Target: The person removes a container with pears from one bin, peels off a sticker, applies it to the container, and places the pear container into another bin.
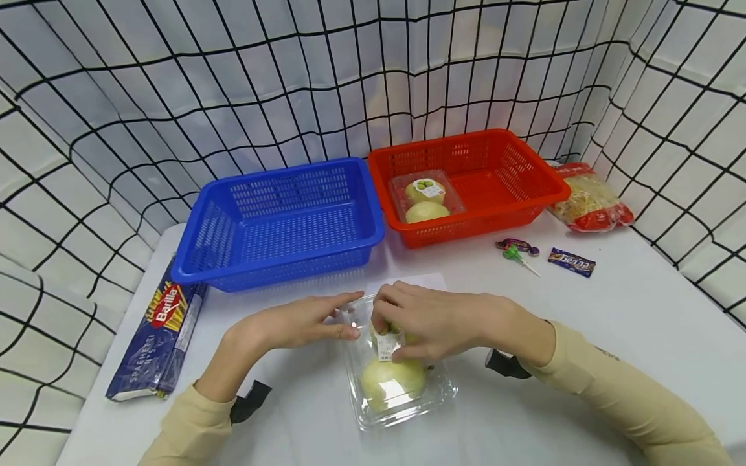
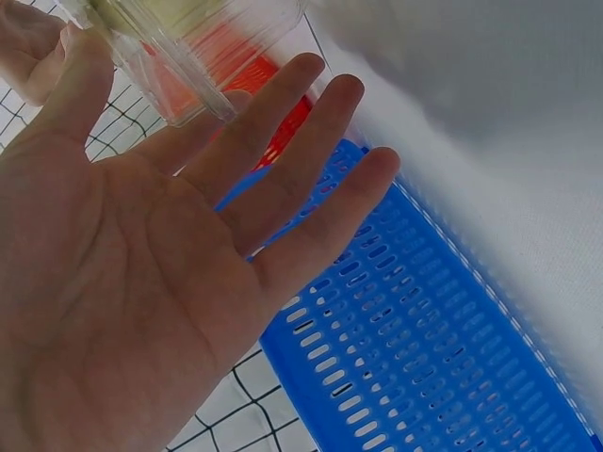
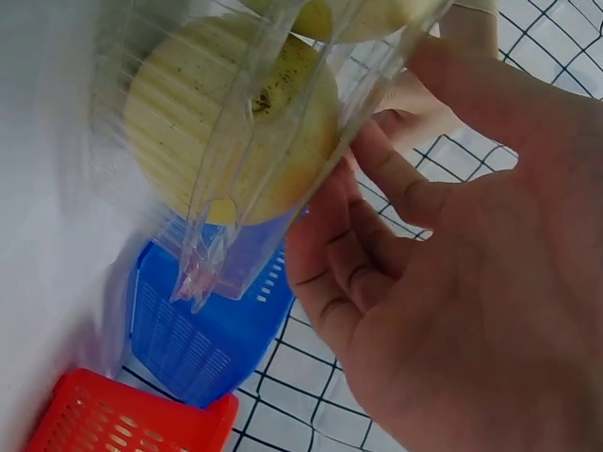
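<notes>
- A clear plastic clamshell of apples (image 1: pixel 396 382) lies on the white surface (image 1: pixel 583 362), in front of the blue basket (image 1: pixel 280 220).
- The right hand (image 1: pixel 434 323) lies over the pack's far end, fingers curled and grasping it near the white label.
- The left hand (image 1: pixel 297 321) is released, its fingers straight, fingertips touching the pack's far left corner.
- The red basket (image 1: pixel 466 181) holds another pack of apples (image 1: pixel 425 197).
- A Barilla spaghetti packet (image 1: pixel 160 327) lies left; a lollipop (image 1: pixel 517 257), a candy bar (image 1: pixel 571 261) and a noodle bag (image 1: pixel 588 204) lie right.
</notes>
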`<state>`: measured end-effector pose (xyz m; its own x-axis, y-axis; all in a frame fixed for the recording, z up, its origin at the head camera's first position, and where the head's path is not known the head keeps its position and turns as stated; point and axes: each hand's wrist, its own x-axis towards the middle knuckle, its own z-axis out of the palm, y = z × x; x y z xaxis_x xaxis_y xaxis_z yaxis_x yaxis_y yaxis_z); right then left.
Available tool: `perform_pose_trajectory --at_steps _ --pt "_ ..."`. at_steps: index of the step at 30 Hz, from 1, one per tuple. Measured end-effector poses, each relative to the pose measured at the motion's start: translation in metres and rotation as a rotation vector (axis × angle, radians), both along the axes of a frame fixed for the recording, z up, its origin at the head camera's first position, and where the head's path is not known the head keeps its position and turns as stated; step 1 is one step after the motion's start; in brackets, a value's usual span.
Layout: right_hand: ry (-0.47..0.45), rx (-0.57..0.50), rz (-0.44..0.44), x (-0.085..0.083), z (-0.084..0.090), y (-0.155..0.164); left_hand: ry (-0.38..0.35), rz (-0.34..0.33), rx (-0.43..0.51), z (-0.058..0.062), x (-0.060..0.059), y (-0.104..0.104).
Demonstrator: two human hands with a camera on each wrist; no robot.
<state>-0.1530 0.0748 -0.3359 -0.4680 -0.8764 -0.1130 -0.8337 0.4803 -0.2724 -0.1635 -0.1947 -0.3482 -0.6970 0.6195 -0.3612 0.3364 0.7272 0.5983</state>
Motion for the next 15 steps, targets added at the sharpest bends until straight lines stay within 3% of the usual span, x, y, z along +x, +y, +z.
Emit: perform_pose_trajectory --at_steps 8,15 --pt "0.036 0.055 -0.024 -0.0018 0.0036 0.0044 -0.002 0.005 0.003 -0.0001 -0.0009 0.0007" --pt "-0.053 0.077 -0.068 -0.009 0.0048 0.0102 -0.018 0.009 0.009 -0.0017 -0.0009 0.0016"
